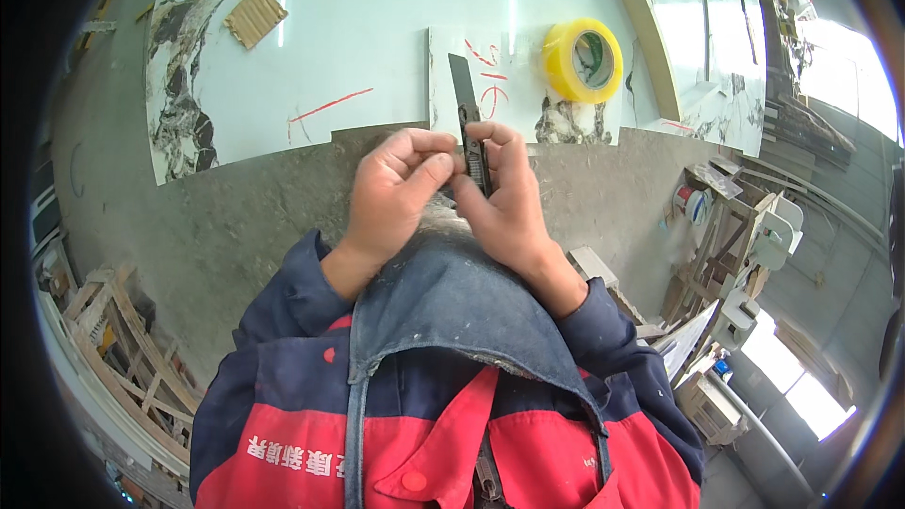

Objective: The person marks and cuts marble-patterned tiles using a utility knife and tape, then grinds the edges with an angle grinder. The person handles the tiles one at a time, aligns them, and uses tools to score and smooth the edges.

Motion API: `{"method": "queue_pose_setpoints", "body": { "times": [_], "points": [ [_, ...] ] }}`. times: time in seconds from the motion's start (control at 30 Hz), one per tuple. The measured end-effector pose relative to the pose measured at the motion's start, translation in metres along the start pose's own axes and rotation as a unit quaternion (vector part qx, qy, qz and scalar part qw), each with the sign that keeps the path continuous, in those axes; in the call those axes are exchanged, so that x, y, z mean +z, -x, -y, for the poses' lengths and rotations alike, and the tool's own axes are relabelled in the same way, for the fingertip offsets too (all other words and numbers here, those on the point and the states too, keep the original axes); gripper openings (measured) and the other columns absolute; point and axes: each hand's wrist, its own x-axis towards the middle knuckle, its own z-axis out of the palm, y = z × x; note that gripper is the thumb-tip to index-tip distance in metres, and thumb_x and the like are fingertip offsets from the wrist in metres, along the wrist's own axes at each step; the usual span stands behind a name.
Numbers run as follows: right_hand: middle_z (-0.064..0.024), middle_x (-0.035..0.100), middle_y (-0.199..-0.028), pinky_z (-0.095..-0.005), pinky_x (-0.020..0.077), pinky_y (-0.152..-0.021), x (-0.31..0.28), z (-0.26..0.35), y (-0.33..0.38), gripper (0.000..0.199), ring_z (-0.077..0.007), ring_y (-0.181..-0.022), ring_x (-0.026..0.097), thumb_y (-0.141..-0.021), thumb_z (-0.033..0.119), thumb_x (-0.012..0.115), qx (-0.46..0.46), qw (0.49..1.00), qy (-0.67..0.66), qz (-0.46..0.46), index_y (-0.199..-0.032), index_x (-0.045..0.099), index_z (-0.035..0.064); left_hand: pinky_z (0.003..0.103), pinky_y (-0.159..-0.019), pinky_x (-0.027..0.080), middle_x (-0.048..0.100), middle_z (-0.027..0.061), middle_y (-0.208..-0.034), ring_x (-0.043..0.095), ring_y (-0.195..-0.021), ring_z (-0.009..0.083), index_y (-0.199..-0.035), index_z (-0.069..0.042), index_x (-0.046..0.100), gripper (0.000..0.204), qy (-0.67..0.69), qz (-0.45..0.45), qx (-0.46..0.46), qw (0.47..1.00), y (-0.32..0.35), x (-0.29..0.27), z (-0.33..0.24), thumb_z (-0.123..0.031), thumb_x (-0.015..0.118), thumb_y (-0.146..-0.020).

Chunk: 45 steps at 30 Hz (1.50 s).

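Looking down through the head view, we find a black utility knife (467, 118) in front of our chest, near the edge of a pale, dark-veined slab (377, 47), its long dark blade pointing away from us. Our right hand (509, 193) grasps it by the handle, between thumb and fingers. Our left hand (396, 184) is close beside the handle with thumb and fingertips drawn together; we cannot tell whether they pinch anything or touch the knife. Past the blade, a yellow-sided roll of tape (559, 57) lies flat on a smaller panel (448, 90), which bears red marks and rests on the slab's near edge. Farther left on the slab we have a ribbed tan piece (255, 14), and to the right of the tape a long beige strip (649, 42). Below our hands hangs our blue apron (462, 302), and at lower left stand wooden frames (141, 349).
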Motion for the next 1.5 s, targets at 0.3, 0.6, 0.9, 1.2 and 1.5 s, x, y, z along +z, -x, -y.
{"method": "queue_pose_setpoints", "body": {
  "times": [0.3,0.6,0.9,1.2,1.5],
  "points": [
    [-0.0269,0.072,-0.105,-0.0504,0.0564,-0.082,-0.010,0.020,0.015,0.064,-0.0469,-0.093,0.070,-0.093,0.014,0.065,0.029,0.957,0.285,0.043,-0.152,0.043,0.0037,0.032,-0.080,0.057,0.076,0.0138,-0.098,0.071,-0.082,0.0188,-0.120,0.006,0.068,0.040,-0.333,-0.073,0.036,0.939,-0.026,-0.046,0.034,-0.026,0.072,-0.096],
    [-0.0211,0.072,-0.090,-0.0519,0.0568,-0.069,0.007,0.024,0.024,0.055,-0.0424,-0.078,0.070,-0.091,0.013,0.061,0.034,0.919,0.390,0.052,-0.143,0.052,-0.0018,0.035,-0.066,0.052,0.072,0.0092,-0.074,0.065,-0.067,0.0174,-0.090,0.003,0.073,0.028,-0.319,-0.064,-0.019,0.945,-0.045,-0.046,0.036,-0.024,0.070,-0.094],
    [-0.0128,0.068,-0.076,-0.0430,0.0580,-0.059,0.019,0.031,0.022,0.063,-0.0310,-0.065,0.070,-0.088,0.009,0.060,0.025,0.865,0.491,0.100,-0.148,0.050,-0.0056,0.031,-0.061,0.048,0.068,0.0042,-0.070,0.059,-0.064,0.0103,-0.086,0.003,0.072,0.025,-0.254,-0.056,-0.022,0.965,-0.049,-0.053,0.045,-0.021,0.071,-0.093],
    [-0.0101,0.068,-0.071,-0.0384,0.0574,-0.055,0.022,0.042,0.021,0.066,-0.0264,-0.059,0.070,-0.084,0.010,0.062,0.020,0.832,0.540,0.125,-0.148,0.051,-0.0067,0.027,-0.055,0.043,0.064,0.0000,-0.066,0.054,-0.059,0.0061,-0.084,0.001,0.073,0.020,-0.209,-0.054,-0.052,0.975,-0.050,-0.051,0.040,-0.017,0.070,-0.093],
    [-0.0166,0.069,-0.070,-0.0480,0.0561,-0.061,0.016,0.043,0.018,0.060,-0.0351,-0.065,0.070,-0.087,0.010,0.059,0.075,0.839,0.505,0.187,-0.145,0.053,-0.0037,0.025,-0.053,0.041,0.064,0.0004,-0.067,0.053,-0.058,0.0055,-0.083,0.001,0.072,0.020,-0.169,-0.052,-0.068,0.982,-0.051,-0.050,0.036,-0.016,0.071,-0.094]
  ]
}}
